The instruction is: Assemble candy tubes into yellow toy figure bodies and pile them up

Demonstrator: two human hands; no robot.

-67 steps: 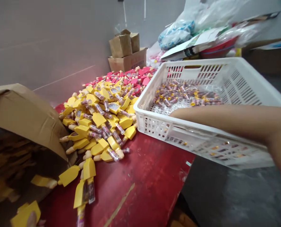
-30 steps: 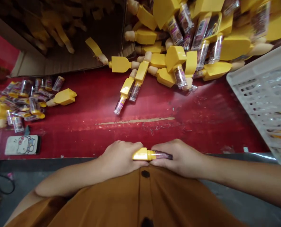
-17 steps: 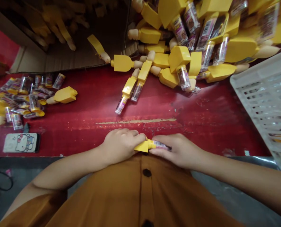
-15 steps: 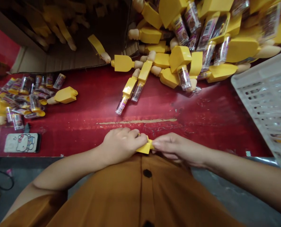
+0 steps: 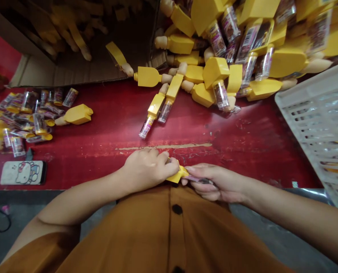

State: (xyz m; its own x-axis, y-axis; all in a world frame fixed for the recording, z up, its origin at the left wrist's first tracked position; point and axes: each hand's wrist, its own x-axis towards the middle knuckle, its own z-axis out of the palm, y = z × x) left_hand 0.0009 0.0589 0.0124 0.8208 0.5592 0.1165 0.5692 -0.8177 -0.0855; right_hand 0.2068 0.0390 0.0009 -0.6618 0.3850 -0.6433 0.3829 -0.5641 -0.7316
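My left hand [image 5: 148, 168] is closed around a yellow plastic piece [image 5: 175, 177], close to the front edge of the red table. Much of that piece is hidden under the fingers. My right hand [image 5: 217, 182] grips a clear tube with a printed label [image 5: 198, 179] between thumb and fingers. The tube's near end meets the yellow piece's narrow end; whether the two are joined I cannot tell. Beyond my hands, two yellow pieces with tubes attached lie on the table, one of them a yellow piece with a tube [image 5: 154, 110].
A heap of yellow pieces with tubes [image 5: 217, 72] fills the back right. Loose tubes [image 5: 29, 113] and a phone [image 5: 22, 172] lie at left. A cardboard box [image 5: 72, 70] stands at the back left, a white slotted basket [image 5: 308, 102] at right, on the red table [image 5: 114, 129].
My right hand has shifted slightly right and turned, so the tube now shows between its fingers and the yellow piece. My left hand keeps its hold.
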